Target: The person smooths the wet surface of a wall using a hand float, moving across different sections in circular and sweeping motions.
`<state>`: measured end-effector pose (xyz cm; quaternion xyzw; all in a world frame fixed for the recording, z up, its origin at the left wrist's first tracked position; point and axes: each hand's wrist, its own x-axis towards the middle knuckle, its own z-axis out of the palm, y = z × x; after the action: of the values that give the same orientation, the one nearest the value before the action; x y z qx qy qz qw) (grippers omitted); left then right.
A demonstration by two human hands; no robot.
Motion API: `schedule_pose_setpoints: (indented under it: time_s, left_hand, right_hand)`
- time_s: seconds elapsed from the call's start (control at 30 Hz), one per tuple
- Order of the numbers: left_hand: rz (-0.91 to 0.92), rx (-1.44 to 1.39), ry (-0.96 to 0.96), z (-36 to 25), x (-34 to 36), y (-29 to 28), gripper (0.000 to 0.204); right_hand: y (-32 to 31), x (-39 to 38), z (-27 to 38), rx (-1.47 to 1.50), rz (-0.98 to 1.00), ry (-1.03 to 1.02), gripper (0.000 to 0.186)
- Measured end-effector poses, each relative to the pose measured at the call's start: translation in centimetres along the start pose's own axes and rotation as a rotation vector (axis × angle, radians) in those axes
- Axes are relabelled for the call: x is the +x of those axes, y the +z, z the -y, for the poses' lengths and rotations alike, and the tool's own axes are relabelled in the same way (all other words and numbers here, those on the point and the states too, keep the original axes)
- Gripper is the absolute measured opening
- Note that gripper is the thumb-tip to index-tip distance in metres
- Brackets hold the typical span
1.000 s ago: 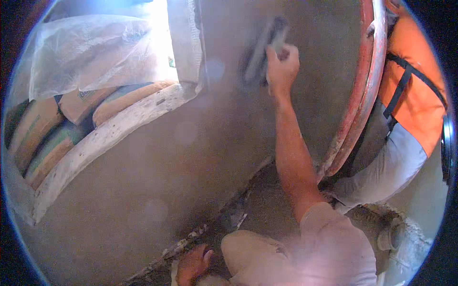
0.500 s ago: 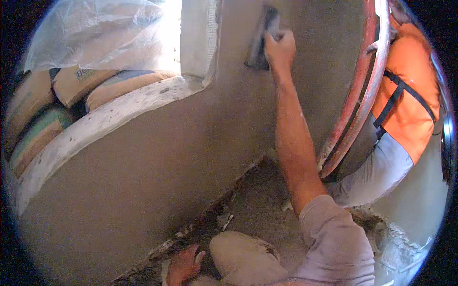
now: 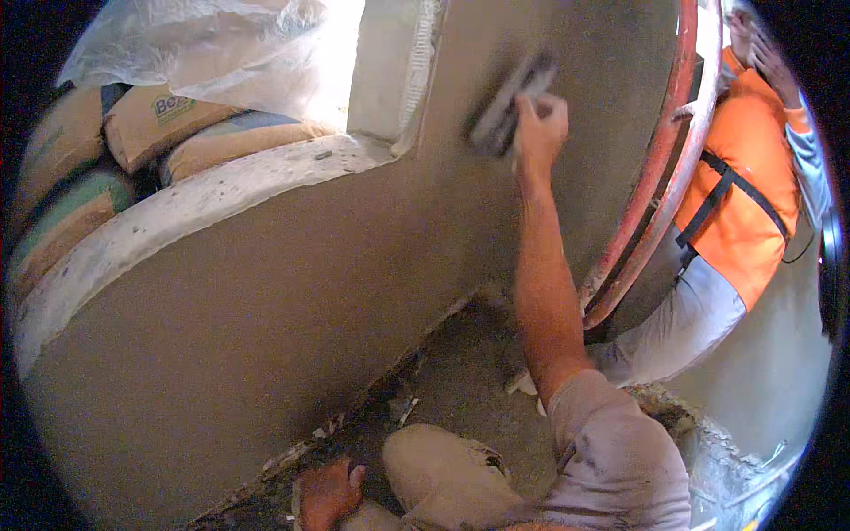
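My right hand (image 3: 540, 133) is closed round the handle of a plastering trowel (image 3: 498, 122), a dark rectangular blade blurred by motion. The blade lies against the grey-brown plastered wall (image 3: 292, 292), right of the window opening, and is tilted with its upper end toward the right. Low in the picture, beside my bent knee (image 3: 434, 465), my left hand (image 3: 329, 494) has its fingers curled and its thumb showing. A pale edge appears at its left side, but what the hand holds, if anything, I cannot make out.
Paper sacks (image 3: 159, 124) under clear plastic sheeting (image 3: 212, 53) are stacked beyond the whitish sill (image 3: 212, 190). A red ladder-like frame (image 3: 660, 177) leans at right. Behind it is another person in an orange vest (image 3: 744, 177). Rubble (image 3: 328, 429) lines the wall's foot.
My right hand and the trowel have moved slightly right and down, and the blade has tilted further clockwise. My left hand is slightly lower and further left. The other person's raised hand now shows.
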<state>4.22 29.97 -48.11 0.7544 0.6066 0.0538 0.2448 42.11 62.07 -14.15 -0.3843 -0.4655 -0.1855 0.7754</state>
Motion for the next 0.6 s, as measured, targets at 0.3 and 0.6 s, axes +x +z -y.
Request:
schedule_pose_setpoints:
  time_s: [0.3,0.6]
  left_hand:
    - [-0.071,0.107,0.018,0.8,-0.4,1.2,0.05]
    - [-0.141,0.112,0.039,1.8,-0.1,2.1,0.053]
  right_hand:
    - [4.9,6.5,10.8,-0.077,0.12,-0.301,0.048]
    - [0.4,2.6,-6.1,-0.319,0.115,0.079,0.038]
